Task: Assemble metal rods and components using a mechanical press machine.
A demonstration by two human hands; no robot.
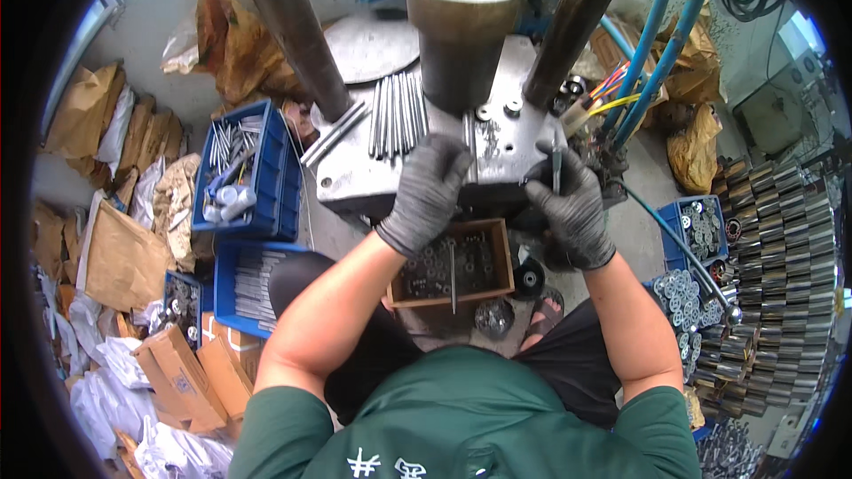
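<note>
My left hand (430,188), in a grey glove, is at the front edge of the metal machine table (355,179). Its fingers are curled in, and whatever they may hold is hidden. To the right, my gloved right hand (575,213) is closed around a short, dark, rod-like piece (557,170) that stands upright between thumb and fingers. Several long metal rods (398,115) lie side by side on the table, just beyond my left hand. Between the hands, farther back, are small round metal parts (512,108) beside a thick steel cylinder (461,44).
Below the table edge stands a wooden box (504,279) of small parts with a rod across it. Blue crates (291,182) of metal pieces are at left, near cardboard boxes (182,381). Two dark columns (293,27) and blue hoses (661,71) rise behind. Metal cylinders (772,275) are stacked at right.
</note>
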